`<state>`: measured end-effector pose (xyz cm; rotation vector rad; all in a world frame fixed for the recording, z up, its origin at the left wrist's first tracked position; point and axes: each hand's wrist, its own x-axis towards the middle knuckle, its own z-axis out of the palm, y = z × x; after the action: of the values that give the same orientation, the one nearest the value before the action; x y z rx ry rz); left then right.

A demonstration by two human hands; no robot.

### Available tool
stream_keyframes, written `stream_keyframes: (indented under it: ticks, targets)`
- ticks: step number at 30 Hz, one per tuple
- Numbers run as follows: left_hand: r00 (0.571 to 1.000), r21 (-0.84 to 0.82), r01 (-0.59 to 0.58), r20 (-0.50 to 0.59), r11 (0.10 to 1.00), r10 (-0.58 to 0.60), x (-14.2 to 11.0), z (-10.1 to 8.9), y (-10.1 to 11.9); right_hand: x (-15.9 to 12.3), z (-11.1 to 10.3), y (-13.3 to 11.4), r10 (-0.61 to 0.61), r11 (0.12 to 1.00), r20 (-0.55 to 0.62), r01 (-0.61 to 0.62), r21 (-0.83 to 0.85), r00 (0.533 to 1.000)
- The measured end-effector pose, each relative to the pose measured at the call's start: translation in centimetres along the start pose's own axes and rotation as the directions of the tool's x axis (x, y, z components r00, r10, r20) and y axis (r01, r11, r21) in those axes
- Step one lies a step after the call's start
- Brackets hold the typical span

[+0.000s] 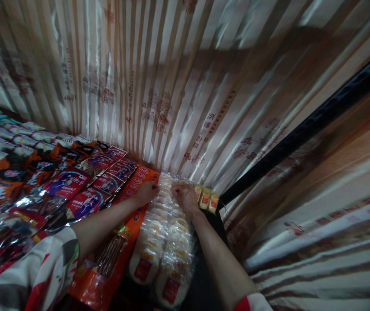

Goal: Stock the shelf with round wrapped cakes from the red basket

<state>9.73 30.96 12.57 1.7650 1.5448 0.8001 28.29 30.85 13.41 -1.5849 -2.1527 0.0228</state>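
Observation:
Two long rows of round, pale, clear-wrapped cakes (150, 235) with red labels run away from me on the dark table. Both my hands are at the far end of these rows. My left hand (148, 192) is closed, fingers curled, at the left row's edge above an orange packet (129, 229); what it holds, if anything, is hidden. Over the right row, my right hand (185, 196) is curled with its fingertips at the clear wrapping; its grip cannot be made out. Small yellow wrapped packs (209, 201) stand just right of it.
Red and purple snack bags (84, 198), orange and black bags (1, 183) and rows of small white packs (23, 140) cover the left side. A pleated printed curtain (159, 86) hangs close behind. A black pole (288, 138) slants up on the right.

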Motion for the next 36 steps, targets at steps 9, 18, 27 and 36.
stream_keyframes:
  ticks: [9,18,27,36]
  targets:
    - [0.998,-0.09,-0.055,-0.036,0.994,0.052,-0.4,0.7,-0.8,-1.6,-1.0,-0.3,-0.144,0.989,0.003,0.144,0.038,0.99]
    - [0.996,-0.136,-0.044,-0.086,0.99,0.033,-0.8,0.7,-0.9,-2.2,-0.9,-1.8,-0.028,0.998,-0.071,0.024,-0.066,0.997]
    - [1.0,-0.073,-0.019,0.023,0.997,0.021,-1.6,-0.7,-1.5,-2.5,-0.3,-1.9,0.012,0.992,-0.102,-0.024,-0.123,0.995]
    - [0.996,-0.115,-0.062,0.061,0.991,0.069,-1.9,-0.1,-1.0,-2.8,-0.3,-1.7,-0.045,0.997,-0.176,0.056,0.056,0.983]
